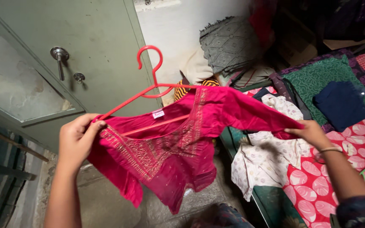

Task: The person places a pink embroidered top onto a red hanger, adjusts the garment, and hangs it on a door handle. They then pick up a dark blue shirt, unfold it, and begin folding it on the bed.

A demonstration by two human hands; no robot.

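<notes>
Two hands hold one garment in the air between a cupboard and a bed. Far left: grey-green metal cupboard door (93,46), shut, with a steel handle (59,55) and a small keyhole knob (79,77); contents not visible. Next, the left hand (77,139), fingers closed around the shoulder end of a red plastic hanger (151,80) and the cloth there. Centre: a magenta embroidered kurta (170,147), its neck threaded on the hanger, hook tilted up toward the door, hem hanging loose above the stone floor (106,202). Its far sleeve stretches out to the right hand (311,131), which pinches the cuff between thumb and fingers; a thin bangle (331,149) sits on that wrist. Below the right hand: a white printed cloth (262,160) draped over the bed edge, on a red patterned bedsheet (317,190). Farther right: a folded navy cloth (339,104) lying on a green one (317,80).
</notes>
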